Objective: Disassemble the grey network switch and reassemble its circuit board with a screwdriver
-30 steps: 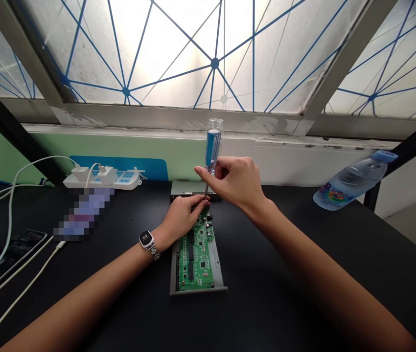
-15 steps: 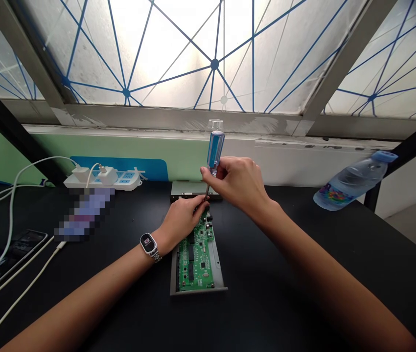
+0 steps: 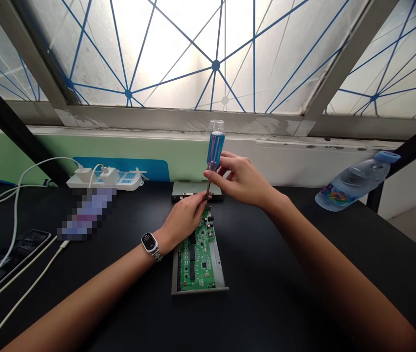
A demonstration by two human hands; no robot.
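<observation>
A screwdriver [image 3: 215,149] with a clear and blue handle stands nearly upright, tip down, over the far end of a green circuit board [image 3: 204,266]. My right hand [image 3: 244,178] grips the lower part of its handle between thumb and fingers. Low on the metal shaft, the thumb and forefinger of my left hand [image 3: 186,215] pinch around it, so the tip is hidden. That hand also covers the board's upper left part. The board sits in an open grey metal tray [image 3: 219,264]. A watch [image 3: 150,242] is on my left wrist.
Behind the tray lies a flat grey metal cover [image 3: 193,188]. A white power strip [image 3: 129,181] with plugs, white cables [image 3: 16,215], a blurred-out item [image 3: 88,215] and a dark phone-like slab [image 3: 28,244] occupy the left. A water bottle [image 3: 355,183] leans at the right.
My right hand's fingers have loosened and shifted slightly around the screwdriver handle, which has turned a little. My left hand and the board stay in place; the view has shifted slightly.
</observation>
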